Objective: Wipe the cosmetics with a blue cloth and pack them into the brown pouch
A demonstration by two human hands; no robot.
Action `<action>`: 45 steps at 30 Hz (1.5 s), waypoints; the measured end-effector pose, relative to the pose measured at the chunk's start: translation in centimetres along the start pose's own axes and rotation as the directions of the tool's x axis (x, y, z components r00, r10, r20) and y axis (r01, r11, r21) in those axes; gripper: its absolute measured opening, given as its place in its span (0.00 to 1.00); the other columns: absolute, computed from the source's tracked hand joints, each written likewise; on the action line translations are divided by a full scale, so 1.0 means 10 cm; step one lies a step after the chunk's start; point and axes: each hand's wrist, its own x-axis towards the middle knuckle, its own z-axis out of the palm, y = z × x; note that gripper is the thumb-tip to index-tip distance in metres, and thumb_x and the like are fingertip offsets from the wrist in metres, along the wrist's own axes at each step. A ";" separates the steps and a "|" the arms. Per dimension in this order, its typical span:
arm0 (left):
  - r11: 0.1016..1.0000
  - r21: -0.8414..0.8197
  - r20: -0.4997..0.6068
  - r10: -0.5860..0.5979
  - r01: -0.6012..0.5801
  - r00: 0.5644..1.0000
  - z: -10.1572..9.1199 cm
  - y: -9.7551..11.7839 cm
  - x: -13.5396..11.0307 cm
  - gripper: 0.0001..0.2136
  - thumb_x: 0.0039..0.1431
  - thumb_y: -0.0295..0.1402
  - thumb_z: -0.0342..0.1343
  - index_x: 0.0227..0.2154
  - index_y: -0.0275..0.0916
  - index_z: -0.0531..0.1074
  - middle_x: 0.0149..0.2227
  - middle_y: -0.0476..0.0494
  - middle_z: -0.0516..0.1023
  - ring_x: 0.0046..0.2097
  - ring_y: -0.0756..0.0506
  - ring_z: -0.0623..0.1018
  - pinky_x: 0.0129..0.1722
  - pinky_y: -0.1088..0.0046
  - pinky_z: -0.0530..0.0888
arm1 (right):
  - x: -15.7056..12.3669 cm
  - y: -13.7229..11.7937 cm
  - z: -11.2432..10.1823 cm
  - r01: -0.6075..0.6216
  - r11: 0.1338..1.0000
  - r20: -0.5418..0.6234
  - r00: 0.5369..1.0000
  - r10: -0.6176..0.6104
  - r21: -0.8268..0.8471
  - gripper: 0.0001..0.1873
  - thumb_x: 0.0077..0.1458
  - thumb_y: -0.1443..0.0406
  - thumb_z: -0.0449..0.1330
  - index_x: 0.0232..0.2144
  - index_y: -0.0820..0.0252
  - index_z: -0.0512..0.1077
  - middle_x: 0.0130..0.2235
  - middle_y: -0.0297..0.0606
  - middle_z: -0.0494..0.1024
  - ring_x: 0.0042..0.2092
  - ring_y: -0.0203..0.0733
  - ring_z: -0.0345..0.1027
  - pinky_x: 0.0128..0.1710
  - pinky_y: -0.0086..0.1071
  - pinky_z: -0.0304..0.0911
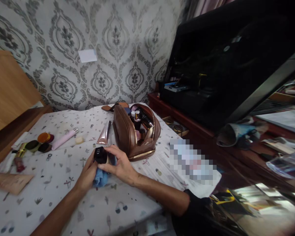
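Observation:
Over the white patterned sheet, my left hand and my right hand meet around a small black compact-like case. A blue cloth is bunched under both hands, with my left fingers closed on it. My right fingers curl over the top of the case. Just behind them stands an open brown leather cosmetics bag packed with bottles and tubes.
A rose-gold tube, a pink cylinder, round dark and orange compacts and a small gold tube lie on the sheet to the left. A black suitcase stands open at the right above a dark wooden ledge.

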 end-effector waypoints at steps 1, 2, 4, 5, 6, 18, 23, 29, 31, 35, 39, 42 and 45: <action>0.994 -0.079 0.021 -0.080 0.082 0.997 0.03 0.01 -0.02 0.19 0.54 0.49 0.62 0.41 0.41 0.76 0.27 0.48 0.77 0.33 0.43 0.79 0.28 0.71 0.75 | -0.01 -0.03 -0.01 0.011 1.000 0.005 1.000 -0.011 -0.012 0.24 0.44 0.52 0.74 0.42 0.52 0.78 0.42 0.38 0.75 0.49 0.49 0.67 0.55 0.43 0.61; 0.974 -0.160 0.042 -0.155 0.160 0.987 0.05 0.03 -0.03 0.20 0.51 0.49 0.65 0.41 0.40 0.76 0.26 0.48 0.77 0.32 0.43 0.79 0.27 0.71 0.75 | -0.02 -0.07 -0.02 0.017 0.999 0.014 1.000 -0.017 -0.027 0.24 0.44 0.52 0.73 0.43 0.52 0.78 0.42 0.38 0.75 0.48 0.49 0.67 0.54 0.43 0.61; 0.921 -0.283 0.077 -0.258 0.269 0.963 0.10 0.09 -0.05 0.22 0.45 0.46 0.68 0.42 0.40 0.76 0.26 0.48 0.78 0.31 0.43 0.79 0.27 0.71 0.76 | -0.04 -0.15 -0.07 0.012 0.998 0.038 0.999 -0.009 -0.063 0.23 0.45 0.53 0.73 0.44 0.51 0.78 0.42 0.38 0.76 0.47 0.48 0.68 0.50 0.43 0.64; 0.898 -0.319 0.094 -0.288 0.303 0.953 0.13 0.13 -0.06 0.22 0.44 0.45 0.69 0.42 0.40 0.76 0.27 0.47 0.79 0.30 0.43 0.79 0.27 0.71 0.76 | -0.06 -0.20 -0.11 0.005 0.996 0.052 0.999 -0.001 -0.087 0.23 0.47 0.53 0.72 0.45 0.50 0.77 0.42 0.38 0.76 0.46 0.48 0.68 0.48 0.42 0.65; 0.878 -0.344 0.109 -0.315 0.333 0.943 0.15 0.17 -0.07 0.22 0.43 0.44 0.69 0.42 0.41 0.77 0.28 0.47 0.79 0.30 0.44 0.79 0.27 0.71 0.76 | -0.08 -0.26 -0.16 0.002 0.993 0.069 0.998 0.006 -0.115 0.23 0.48 0.54 0.72 0.46 0.49 0.76 0.43 0.38 0.76 0.46 0.48 0.69 0.46 0.42 0.66; 0.953 -0.186 0.200 -0.201 0.239 0.959 0.41 0.56 -0.08 0.13 0.51 0.38 0.62 0.40 0.42 0.75 0.30 0.46 0.80 0.28 0.45 0.79 0.26 0.71 0.77 | -0.22 -1.13 -0.83 0.021 0.978 0.146 0.989 0.009 -0.206 0.28 0.54 0.61 0.69 0.57 0.53 0.70 0.43 0.37 0.77 0.42 0.42 0.74 0.43 0.36 0.72; 0.943 0.202 0.429 0.157 -0.264 0.889 0.55 0.67 0.00 0.20 0.60 0.32 0.53 0.55 0.44 0.72 0.29 0.49 0.79 0.26 0.48 0.76 0.25 0.75 0.73 | -0.10 -1.43 -1.15 0.130 0.952 -0.175 0.967 -0.183 -0.277 0.28 0.47 0.58 0.73 0.51 0.51 0.73 0.43 0.35 0.77 0.45 0.44 0.73 0.44 0.36 0.71; 0.669 0.459 0.580 0.273 -0.585 0.767 0.81 0.48 0.03 0.32 0.60 0.26 0.48 0.69 0.39 0.54 0.49 0.36 0.82 0.39 0.40 0.83 0.36 0.66 0.78 | 0.05 -1.34 -1.32 0.145 0.917 -0.190 0.955 -0.228 -0.371 0.28 0.46 0.59 0.74 0.49 0.53 0.74 0.43 0.35 0.76 0.46 0.44 0.73 0.43 0.35 0.70; 0.632 0.488 0.614 0.242 -0.602 0.752 0.85 0.44 0.04 0.32 0.59 0.25 0.46 0.68 0.36 0.54 0.53 0.33 0.80 0.43 0.38 0.84 0.40 0.62 0.79 | 0.10 -1.24 -1.34 0.125 0.915 -0.140 0.972 -0.191 -0.383 0.27 0.47 0.61 0.73 0.50 0.53 0.74 0.43 0.35 0.77 0.45 0.43 0.73 0.42 0.34 0.70; 0.661 0.437 0.641 0.248 -0.610 0.727 0.86 0.41 0.03 0.31 0.58 0.23 0.44 0.66 0.40 0.56 0.53 0.37 0.80 0.45 0.39 0.84 0.42 0.61 0.80 | 0.22 -1.07 -1.43 0.062 0.903 -0.038 0.996 -0.086 -0.424 0.25 0.48 0.64 0.73 0.49 0.53 0.74 0.42 0.36 0.78 0.42 0.42 0.73 0.41 0.35 0.70; 0.607 0.417 0.649 0.322 -0.676 0.689 0.84 0.35 0.03 0.33 0.58 0.22 0.43 0.68 0.44 0.51 0.47 0.40 0.82 0.39 0.40 0.84 0.34 0.64 0.80 | 0.39 -0.99 -1.54 -0.009 0.877 0.063 0.997 0.044 -0.480 0.22 0.45 0.67 0.73 0.45 0.54 0.76 0.35 0.33 0.78 0.34 0.39 0.71 0.35 0.33 0.69; 0.549 0.424 0.666 0.349 -0.720 0.659 0.83 0.30 0.03 0.37 0.57 0.21 0.44 0.70 0.45 0.43 0.45 0.40 0.82 0.36 0.41 0.84 0.30 0.66 0.79 | 0.50 -1.00 -1.58 0.017 0.855 0.109 0.993 0.046 -0.519 0.22 0.41 0.67 0.74 0.41 0.53 0.77 0.31 0.29 0.77 0.31 0.37 0.70 0.31 0.30 0.67; 0.509 0.437 0.683 0.349 -0.741 0.642 0.83 0.26 0.04 0.41 0.57 0.22 0.45 0.71 0.46 0.35 0.46 0.40 0.82 0.33 0.42 0.83 0.29 0.67 0.79 | 0.58 -1.02 -1.60 0.063 0.830 0.169 0.985 0.038 -0.554 0.22 0.40 0.66 0.75 0.40 0.52 0.77 0.33 0.28 0.78 0.34 0.38 0.72 0.35 0.31 0.68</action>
